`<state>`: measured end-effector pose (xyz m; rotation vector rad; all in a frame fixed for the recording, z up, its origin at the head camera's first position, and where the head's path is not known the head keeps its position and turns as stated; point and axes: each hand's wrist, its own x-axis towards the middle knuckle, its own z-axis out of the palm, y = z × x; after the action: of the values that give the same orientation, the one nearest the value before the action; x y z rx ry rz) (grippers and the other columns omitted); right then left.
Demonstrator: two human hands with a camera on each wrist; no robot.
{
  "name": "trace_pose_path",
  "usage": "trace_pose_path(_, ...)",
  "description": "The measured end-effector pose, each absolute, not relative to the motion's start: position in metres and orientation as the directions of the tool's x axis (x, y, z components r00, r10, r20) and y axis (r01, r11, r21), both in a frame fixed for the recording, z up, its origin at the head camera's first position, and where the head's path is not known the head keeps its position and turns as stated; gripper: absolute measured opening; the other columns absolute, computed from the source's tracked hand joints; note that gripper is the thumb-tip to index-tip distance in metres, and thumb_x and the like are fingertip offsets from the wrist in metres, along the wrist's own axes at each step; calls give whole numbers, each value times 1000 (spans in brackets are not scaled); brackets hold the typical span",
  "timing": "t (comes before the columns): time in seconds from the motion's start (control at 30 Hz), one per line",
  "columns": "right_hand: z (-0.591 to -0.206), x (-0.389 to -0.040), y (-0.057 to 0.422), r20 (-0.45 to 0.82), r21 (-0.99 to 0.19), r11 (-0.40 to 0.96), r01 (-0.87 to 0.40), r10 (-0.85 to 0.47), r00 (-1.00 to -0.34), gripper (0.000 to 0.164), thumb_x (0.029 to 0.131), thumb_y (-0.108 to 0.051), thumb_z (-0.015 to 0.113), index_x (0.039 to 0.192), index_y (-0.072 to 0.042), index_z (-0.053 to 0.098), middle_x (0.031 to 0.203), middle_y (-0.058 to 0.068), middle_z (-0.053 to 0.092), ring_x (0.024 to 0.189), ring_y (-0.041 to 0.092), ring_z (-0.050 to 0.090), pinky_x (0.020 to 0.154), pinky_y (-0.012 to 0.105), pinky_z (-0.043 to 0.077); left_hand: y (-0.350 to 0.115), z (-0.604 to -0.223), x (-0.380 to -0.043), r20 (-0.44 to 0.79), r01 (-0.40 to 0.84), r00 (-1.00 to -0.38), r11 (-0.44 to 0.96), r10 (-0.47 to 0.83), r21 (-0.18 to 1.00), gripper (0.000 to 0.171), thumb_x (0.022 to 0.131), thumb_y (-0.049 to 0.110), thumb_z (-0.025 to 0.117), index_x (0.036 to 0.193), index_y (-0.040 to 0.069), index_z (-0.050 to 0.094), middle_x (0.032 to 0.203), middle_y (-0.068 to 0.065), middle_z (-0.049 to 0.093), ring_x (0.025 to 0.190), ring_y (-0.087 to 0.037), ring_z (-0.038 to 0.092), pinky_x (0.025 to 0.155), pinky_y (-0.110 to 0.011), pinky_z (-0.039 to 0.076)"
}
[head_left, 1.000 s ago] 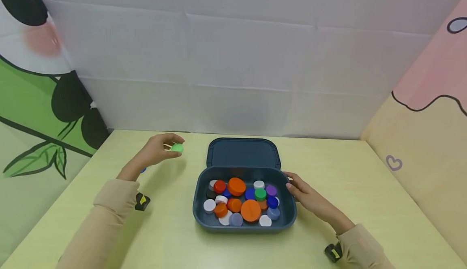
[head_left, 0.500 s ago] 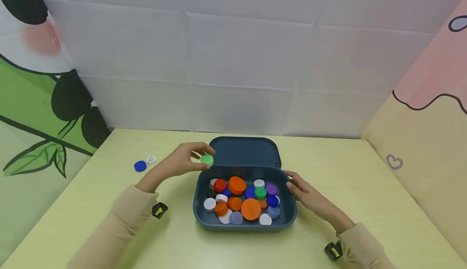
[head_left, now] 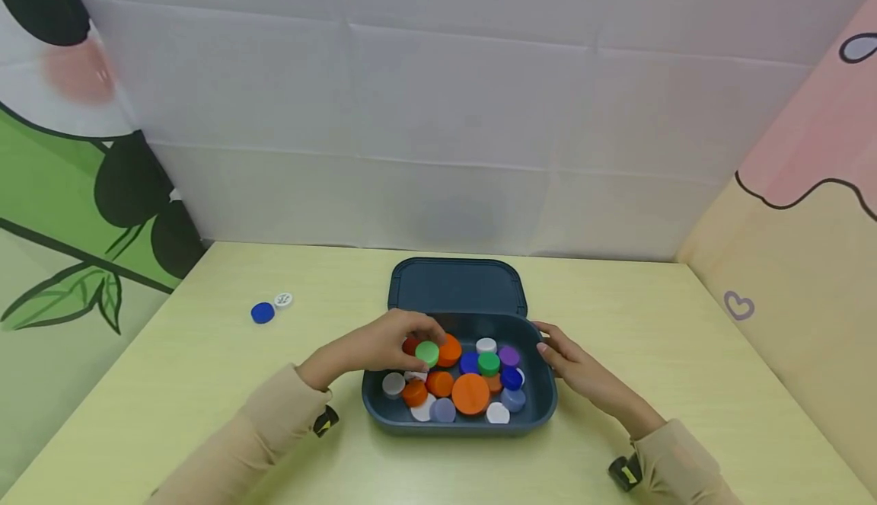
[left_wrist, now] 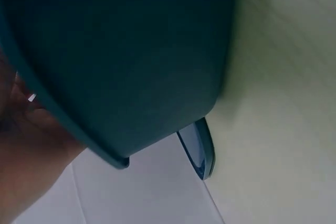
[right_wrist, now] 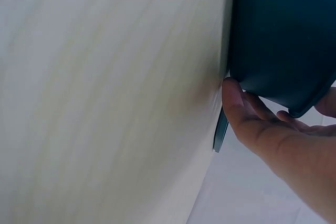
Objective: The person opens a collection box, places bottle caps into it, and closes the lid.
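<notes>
A light green bottle cap (head_left: pixel 427 353) is pinched between the thumb and fingers of my left hand (head_left: pixel 390 341), over the left part of a dark blue box (head_left: pixel 459 429). Inside that box lie several caps, among them a large orange cap (head_left: pixel 471 395), a darker green cap (head_left: pixel 489 364) and a purple cap (head_left: pixel 509 357). At the box's right end, my right hand (head_left: pixel 582 372) grips the rim, thumb on top. The right wrist view shows its fingers (right_wrist: pixel 239 108) against the outer wall low down. My left hand hides some caps at the box's left side.
Behind the box lies its dark blue lid (head_left: pixel 457 286). On the left of the pale yellow table (head_left: pixel 171 406) are a blue disc (head_left: pixel 263 312) and a small white disc (head_left: pixel 283 300) with a dark marking. A white sheet (head_left: pixel 452 109) hangs along the back.
My left hand has carried the light green cap rightward and toward me, from the left of the table to over the box. The right hand has stayed at the box's rim.
</notes>
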<state>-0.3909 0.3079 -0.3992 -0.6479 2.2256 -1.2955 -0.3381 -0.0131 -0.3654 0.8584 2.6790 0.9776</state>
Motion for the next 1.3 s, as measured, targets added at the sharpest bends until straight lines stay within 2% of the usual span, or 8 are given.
trace_pose_path(0.07,-399,-390,308,-169,-884,440,-155,-612,-773,48,99,-36,33,142,-18,24,142,22,32,126,41,38,98,51,41,-11,-369,-338,15,457,-821,642,570,615,34,77,13,72,109,11,62,106,1,64,97,-13,56,85,-27,50)
trace_pose_path(0.37,-398,-390,308,-168,-885,439,-157,-614,-771,48,99,-36,33,142,-18,24,142,22,32,127,41,38,98,51,41,-5,-378,-340,3,497,-797,654,603,570,32,77,10,71,108,10,63,107,0,64,98,-14,57,86,-29,51)
trace_pose_path(0.67,-398,-390,308,-164,-885,437,-160,-615,-771,47,99,-36,33,142,-18,24,141,22,34,126,40,39,98,51,41,-4,-379,-340,-2,490,-796,647,605,585,32,77,8,71,107,8,63,106,-3,64,95,-16,59,84,-28,52)
trace_pose_path(0.87,-399,-391,308,-165,-886,437,-156,-611,-774,47,99,-36,33,142,-18,25,142,22,33,126,40,39,98,51,41,-6,-376,-339,-9,464,-811,653,585,599,32,77,10,71,107,11,62,107,1,63,95,-16,59,85,-28,51)
trace_pose_path(1.17,-399,-391,309,-160,-882,437,-173,-624,-765,48,98,-36,34,142,-19,24,141,22,34,125,38,41,97,50,42,-21,-369,-339,87,465,-824,580,560,668,33,80,14,70,111,9,60,109,-6,63,99,-21,58,87,-36,50)
trace_pose_path(1.3,-399,-391,309,-159,-883,437,-175,-627,-763,48,98,-36,34,142,-19,24,141,22,34,125,38,40,97,50,42,-32,-363,-339,117,442,-853,586,508,679,35,81,15,68,114,9,59,112,-7,62,101,-24,58,89,-40,49)
